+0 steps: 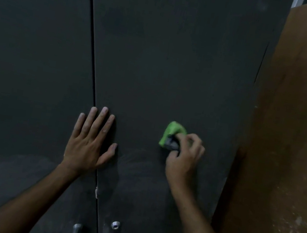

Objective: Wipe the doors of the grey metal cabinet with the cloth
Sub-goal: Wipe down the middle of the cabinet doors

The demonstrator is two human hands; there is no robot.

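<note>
Now your left hand [89, 140] lies flat with fingers wide across the gap between the doors, likely to hold them steady, while your right hand [182, 157] squeezes the bunched green cloth [171, 132] against the right door [178, 59].

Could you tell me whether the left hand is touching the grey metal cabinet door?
Touching: the head view shows the left hand pressed flat, fingers spread, on the right grey metal cabinet door.
</note>
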